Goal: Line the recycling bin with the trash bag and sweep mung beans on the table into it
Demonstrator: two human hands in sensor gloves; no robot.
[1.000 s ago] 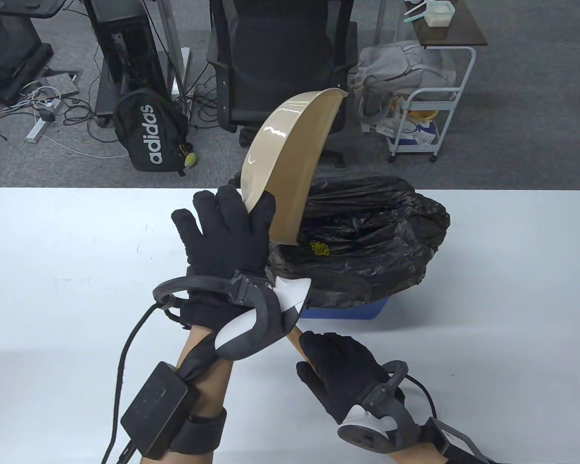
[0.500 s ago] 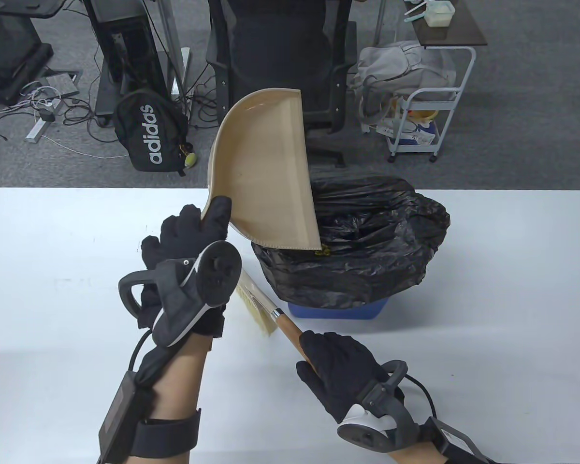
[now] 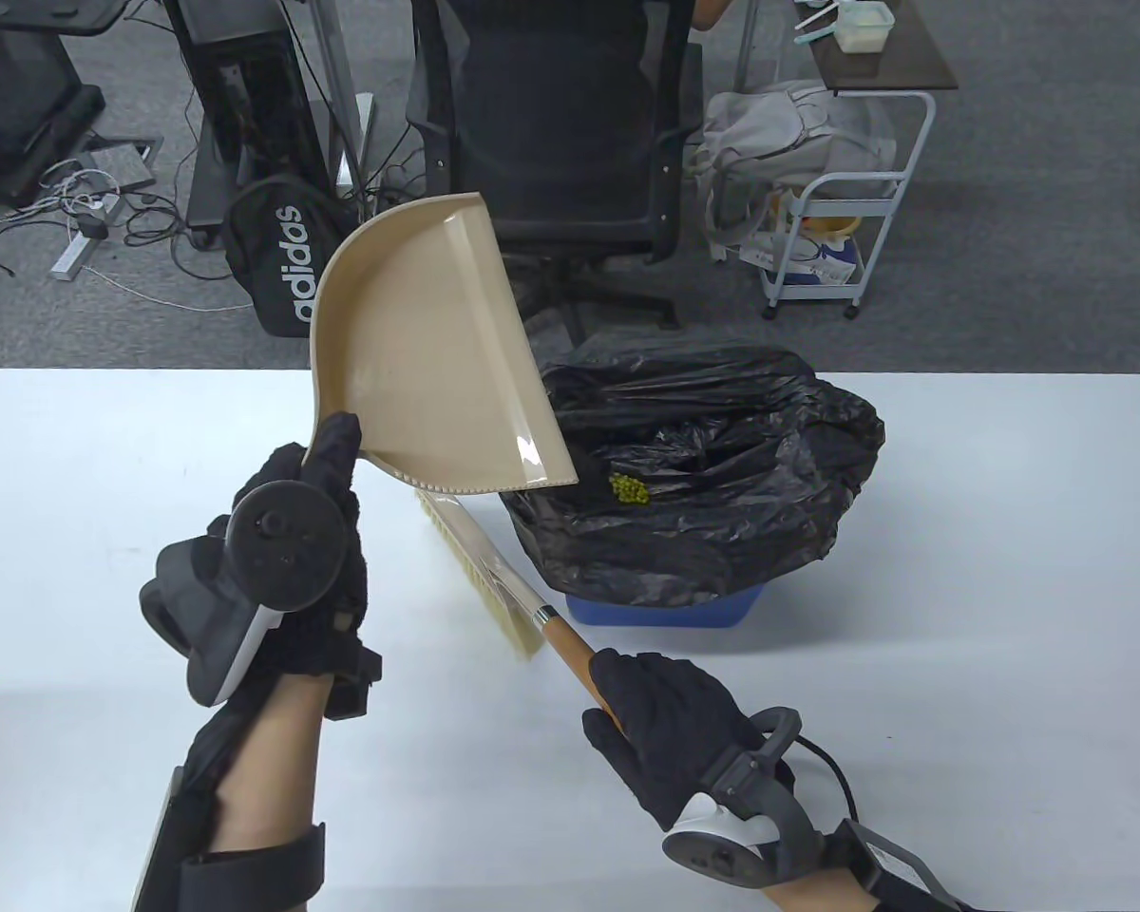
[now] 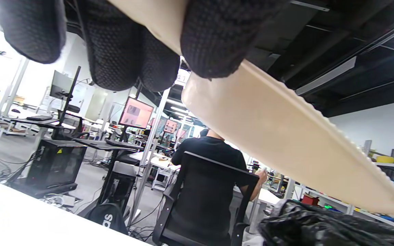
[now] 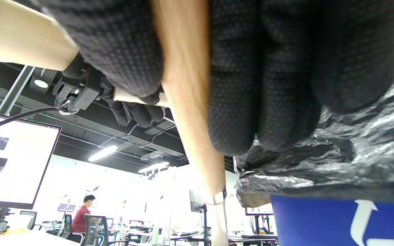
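My left hand (image 3: 294,532) grips the handle of a beige dustpan (image 3: 427,370), held up above the table to the left of the bin, its pan empty. In the left wrist view the gloved fingers (image 4: 121,51) wrap the dustpan (image 4: 286,136). My right hand (image 3: 670,731) holds the wooden handle of a brush (image 3: 494,579), whose bristles rest on the table in front of the bin. The blue recycling bin (image 3: 665,608) is lined with a black trash bag (image 3: 722,465). A small heap of green mung beans (image 3: 629,488) lies inside the bag.
The white table (image 3: 959,589) stretches to both sides of the bin. Behind its far edge stand an office chair (image 3: 551,123), a black backpack (image 3: 290,266) and a white cart (image 3: 836,237). A person (image 4: 207,160) sits at a desk beyond.
The left hand has carried the dustpan leftward and down, away from over the bin. The beans in the bag and the brush head now show. The right hand has stayed put.
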